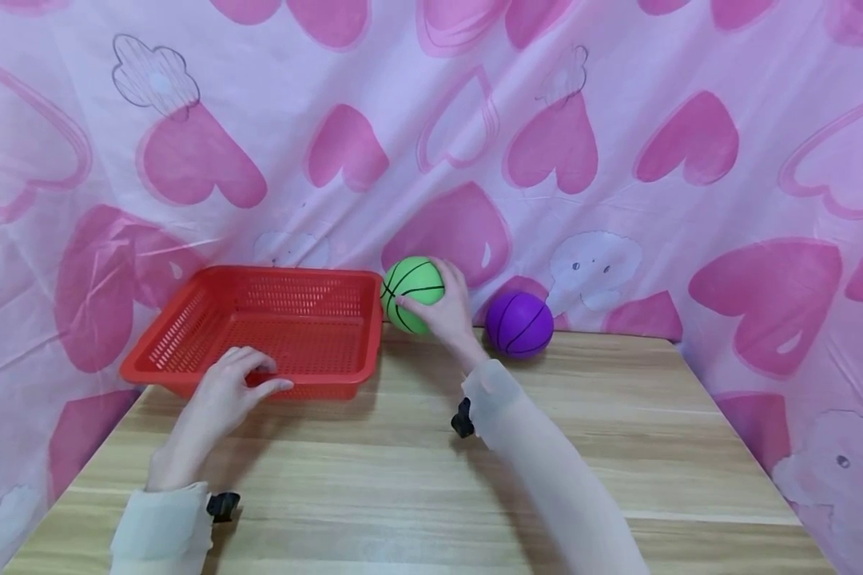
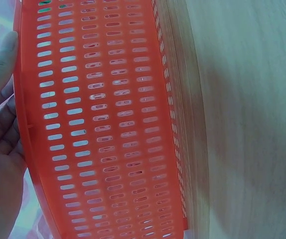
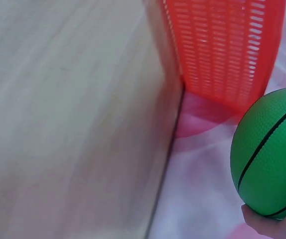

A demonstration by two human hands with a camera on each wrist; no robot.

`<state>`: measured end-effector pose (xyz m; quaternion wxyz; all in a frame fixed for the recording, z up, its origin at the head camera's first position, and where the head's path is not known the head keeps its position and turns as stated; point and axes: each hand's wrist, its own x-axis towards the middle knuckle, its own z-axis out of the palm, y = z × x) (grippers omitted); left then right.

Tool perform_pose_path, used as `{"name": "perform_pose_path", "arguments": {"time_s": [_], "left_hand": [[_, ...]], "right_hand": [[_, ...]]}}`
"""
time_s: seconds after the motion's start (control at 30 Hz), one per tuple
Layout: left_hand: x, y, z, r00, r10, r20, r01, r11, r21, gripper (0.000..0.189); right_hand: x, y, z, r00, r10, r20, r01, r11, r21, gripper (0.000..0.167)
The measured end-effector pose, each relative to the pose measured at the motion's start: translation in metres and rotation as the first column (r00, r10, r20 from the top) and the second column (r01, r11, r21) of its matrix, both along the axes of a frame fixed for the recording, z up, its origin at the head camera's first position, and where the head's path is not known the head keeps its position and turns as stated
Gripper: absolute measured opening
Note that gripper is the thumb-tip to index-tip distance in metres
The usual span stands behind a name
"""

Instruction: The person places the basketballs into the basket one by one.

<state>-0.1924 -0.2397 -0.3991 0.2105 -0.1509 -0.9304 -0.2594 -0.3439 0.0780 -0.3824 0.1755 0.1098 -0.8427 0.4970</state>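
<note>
My right hand [image 1: 446, 311] grips a small green basketball [image 1: 408, 279] with black seams, thumb on the near side and fingers over the right side. The ball is held up beside the right end of a red plastic basket [image 1: 370, 343]; in the right wrist view the green ball [image 3: 267, 154] shows large at the right edge. At the basket's near side, my left hand [image 1: 223, 391] holds the rim, its fingers bent over it. In the left wrist view, the thumb of the left hand [image 2: 1, 114] lies along the rim of the slotted basket wall [image 2: 98, 124].
A purple basketball [image 1: 519, 323] sits on the wooden table [image 1: 374, 495] near its back edge, right of my right hand. A pink cloth [image 1: 431, 120] with hearts hangs behind the table and along its sides. Black wrist devices [image 1: 223, 506] sit by both sleeves.
</note>
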Motion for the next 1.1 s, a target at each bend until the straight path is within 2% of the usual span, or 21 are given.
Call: {"name": "perform_pose_path", "arguments": {"time_s": [0.23,0.37,0.6,0.87,1.1], "left_hand": [[0.001,0.0,-0.001,1.0,-0.005,-0.013,0.005,1.0,0.004,0.028],[0.001,0.0,0.001,1.0,-0.007,-0.013,0.007,1.0,-0.001,0.028],[0.001,0.001,0.001,0.999,0.011,0.03,-0.011,1.0,-0.008,0.03],[0.001,0.001,-0.003,1.0,0.0,-0.013,0.0,1.0,-0.022,0.029],[-0.001,0.003,-0.003,0.993,-0.043,-0.109,0.039,0.999,-0.034,0.027]], "right_hand": [[0.005,-0.015,0.025,0.992,0.031,-0.123,-0.02,0.995,0.094,0.09],[0.009,-0.028,0.038,0.987,0.056,-0.151,-0.038,0.992,0.124,0.089],[0.015,-0.054,0.055,0.975,0.133,-0.18,-0.103,0.98,0.169,0.085],[0.012,-0.091,0.051,0.966,0.193,-0.173,-0.152,0.962,0.226,0.085],[0.008,-0.118,0.031,0.968,0.215,-0.131,-0.176,0.95,0.26,0.085]]}}
